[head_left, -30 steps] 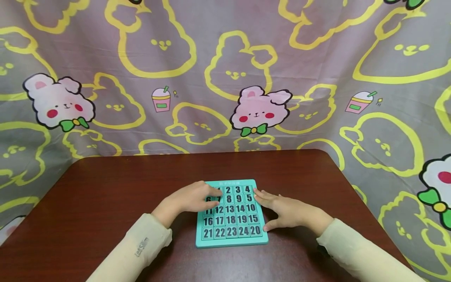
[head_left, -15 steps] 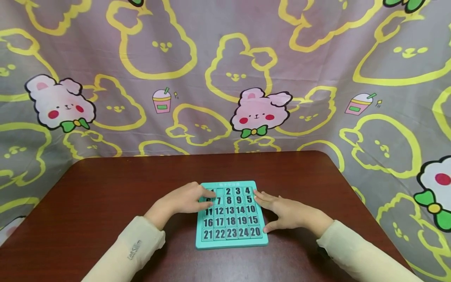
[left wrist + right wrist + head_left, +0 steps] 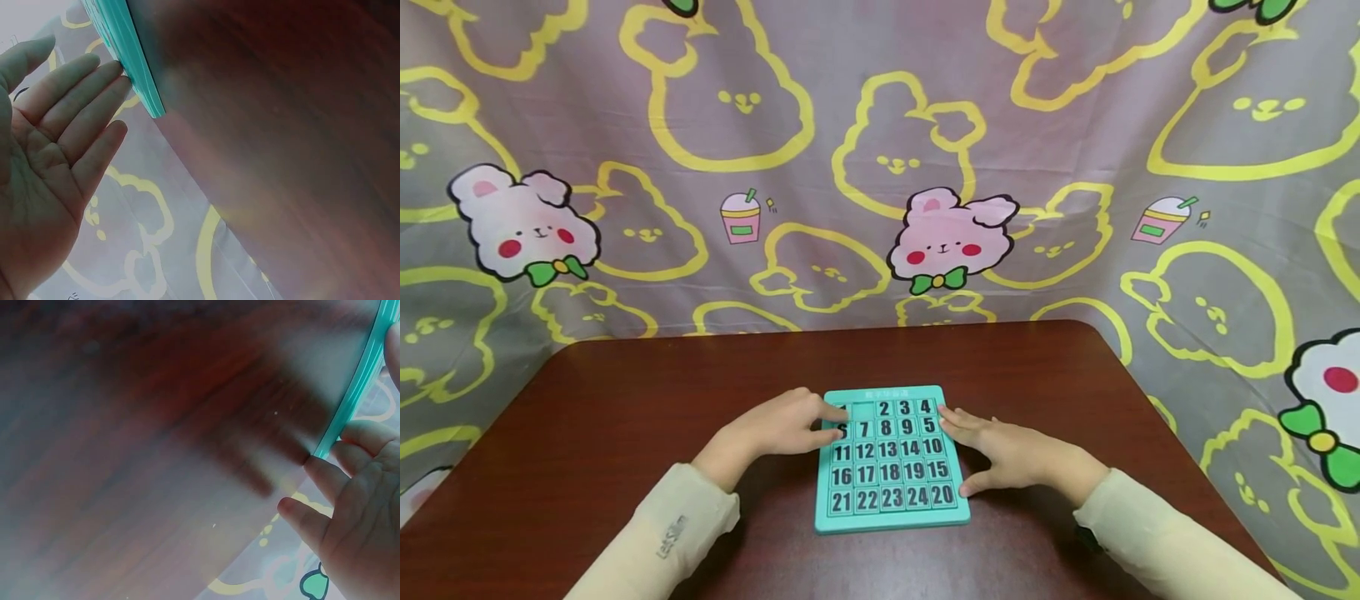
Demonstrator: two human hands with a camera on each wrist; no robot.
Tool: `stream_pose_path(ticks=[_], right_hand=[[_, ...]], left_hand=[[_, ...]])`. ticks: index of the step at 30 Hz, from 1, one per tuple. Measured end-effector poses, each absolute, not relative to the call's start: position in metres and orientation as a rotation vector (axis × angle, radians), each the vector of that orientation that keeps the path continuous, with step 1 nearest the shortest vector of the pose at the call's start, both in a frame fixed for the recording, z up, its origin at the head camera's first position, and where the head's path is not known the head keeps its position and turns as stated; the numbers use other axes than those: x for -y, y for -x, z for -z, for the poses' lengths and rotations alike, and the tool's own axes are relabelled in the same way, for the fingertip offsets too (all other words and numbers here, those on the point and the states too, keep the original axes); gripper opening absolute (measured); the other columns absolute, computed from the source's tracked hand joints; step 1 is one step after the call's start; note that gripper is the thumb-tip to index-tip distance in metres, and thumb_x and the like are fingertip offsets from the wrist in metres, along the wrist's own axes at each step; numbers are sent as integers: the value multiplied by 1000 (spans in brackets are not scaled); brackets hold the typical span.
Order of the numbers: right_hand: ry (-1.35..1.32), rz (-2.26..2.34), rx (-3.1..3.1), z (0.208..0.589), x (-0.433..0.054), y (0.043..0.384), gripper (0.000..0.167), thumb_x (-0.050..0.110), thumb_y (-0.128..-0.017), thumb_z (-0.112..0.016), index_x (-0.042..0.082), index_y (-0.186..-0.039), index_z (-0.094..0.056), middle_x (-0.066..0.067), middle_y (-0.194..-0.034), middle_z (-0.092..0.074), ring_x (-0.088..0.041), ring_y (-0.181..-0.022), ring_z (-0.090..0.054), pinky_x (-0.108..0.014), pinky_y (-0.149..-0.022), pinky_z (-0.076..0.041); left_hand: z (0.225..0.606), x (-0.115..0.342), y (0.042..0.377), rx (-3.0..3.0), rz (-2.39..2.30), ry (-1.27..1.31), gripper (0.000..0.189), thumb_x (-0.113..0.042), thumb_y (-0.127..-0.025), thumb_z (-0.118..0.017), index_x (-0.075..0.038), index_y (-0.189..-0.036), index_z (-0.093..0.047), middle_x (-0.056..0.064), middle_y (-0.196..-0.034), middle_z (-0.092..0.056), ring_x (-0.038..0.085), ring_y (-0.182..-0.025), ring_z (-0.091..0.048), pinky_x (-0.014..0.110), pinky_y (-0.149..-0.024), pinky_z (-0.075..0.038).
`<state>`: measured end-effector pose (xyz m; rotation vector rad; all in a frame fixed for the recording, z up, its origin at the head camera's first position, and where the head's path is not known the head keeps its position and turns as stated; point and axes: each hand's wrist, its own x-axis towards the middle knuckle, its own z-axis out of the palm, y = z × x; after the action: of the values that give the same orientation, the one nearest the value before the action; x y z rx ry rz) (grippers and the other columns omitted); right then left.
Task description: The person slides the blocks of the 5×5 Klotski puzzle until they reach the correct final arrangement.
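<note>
A turquoise number slide puzzle (image 3: 891, 521) lies flat on the table, its numbered tiles in rows. Its top row reads 1, a gap (image 3: 863, 411), then 2, 3, 4. My left hand (image 3: 778, 427) reaches over the puzzle's upper left corner, fingertips at the 1 tile, which they partly cover. The left wrist view shows the left hand (image 3: 53, 137) with fairly straight fingers beside the puzzle's edge (image 3: 134, 59). My right hand (image 3: 1011, 450) rests against the puzzle's right side, fingers spread. In the right wrist view, fingertips of the right hand (image 3: 365, 512) meet the turquoise rim (image 3: 350, 412).
The dark red-brown wooden table (image 3: 700, 375) extends around the puzzle on all sides. Behind and beside it hangs a grey-pink curtain (image 3: 820, 125) printed with yellow outlines and white rabbits.
The 1 tile has slid left from the second column to the first, leaving the gap in the second. My left hand has moved left with it. The right hand has stayed put.
</note>
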<state>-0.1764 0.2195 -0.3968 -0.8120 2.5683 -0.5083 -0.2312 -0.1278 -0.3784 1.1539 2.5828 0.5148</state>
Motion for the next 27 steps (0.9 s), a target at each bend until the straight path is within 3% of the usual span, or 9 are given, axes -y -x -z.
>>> stream_pose_path(ticks=[4,7,11,14,17,20,23,26,27], right_hand=[[824,499,-2578,395,-220,176,95,55,-82,-71,13,-157,-29,-2,-168,-13,-30,-154,-17,-68,-115,-21],[828,498,-2583,394,-221,177,96,56,-82,-71,11,-156,-30,-3,-168,-14,-31,-154,-18,-69,-114,-21],[833,497,-2585,393,-222,177,96,56,-82,-71,11,-156,-30,-4,-168,-14,-32,-153,-18,-70,-113,-22],[838,495,-2585,394,-221,177,96,55,-82,-72,12,-157,-30,-3,-168,-13,-31,-154,-17,-69,-114,-22],[835,492,-2585,395,-220,177,97,56,-81,-72,13,-157,-30,-1,-168,-13,-29,-154,-17,-68,-115,-22],[832,495,-2585,395,-219,178,97,56,-81,-72,13,-157,-30,0,-168,-14,-29,-154,-18,-68,-115,-22],[820,494,-2583,396,-218,177,97,56,-80,-72,14,-157,-30,1,-168,-14,-28,-154,-17,-68,-115,-22],[802,498,-2581,396,-218,177,96,55,-80,-73,15,-157,-30,1,-168,-14,-28,-154,-17,-67,-115,-21],[795,499,-2580,396,-218,176,96,55,-80,-73,15,-157,-30,2,-168,-14,-27,-154,-17,-67,-115,-21]], left_hand=[[375,124,234,-2580,-526,-1207,35,-23,-96,-62,-9,-128,-69,-3,-54,-56,1,-43,-17,19,-52,-32],[373,119,237,-2580,-530,-1266,34,-21,-96,-62,-8,-126,-69,6,-85,-75,0,-46,-25,21,-63,-42],[372,110,240,-2572,-512,-1294,35,-22,-96,-62,-9,-128,-69,8,-125,-70,-1,-55,-45,25,-74,-50],[371,104,240,-2561,-498,-1295,36,-24,-97,-61,-10,-129,-68,6,-128,-68,5,-63,-57,28,-79,-53],[372,99,241,-2558,-498,-1311,36,-24,-97,-61,-9,-130,-67,5,-130,-68,10,-84,-69,31,-86,-55],[372,94,241,-2552,-499,-1317,37,-24,-97,-61,-8,-130,-67,6,-130,-67,8,-77,-66,28,-82,-55],[373,88,242,-2539,-494,-1314,38,-24,-97,-62,-8,-131,-66,7,-128,-69,5,-53,-46,24,-69,-49],[375,83,242,-2526,-494,-1314,39,-24,-96,-62,-9,-132,-65,7,-128,-69,5,-53,-37,23,-66,-44],[376,81,243,-2526,-489,-1320,39,-25,-96,-62,-9,-132,-65,7,-128,-69,3,-57,-42,23,-69,-45]])
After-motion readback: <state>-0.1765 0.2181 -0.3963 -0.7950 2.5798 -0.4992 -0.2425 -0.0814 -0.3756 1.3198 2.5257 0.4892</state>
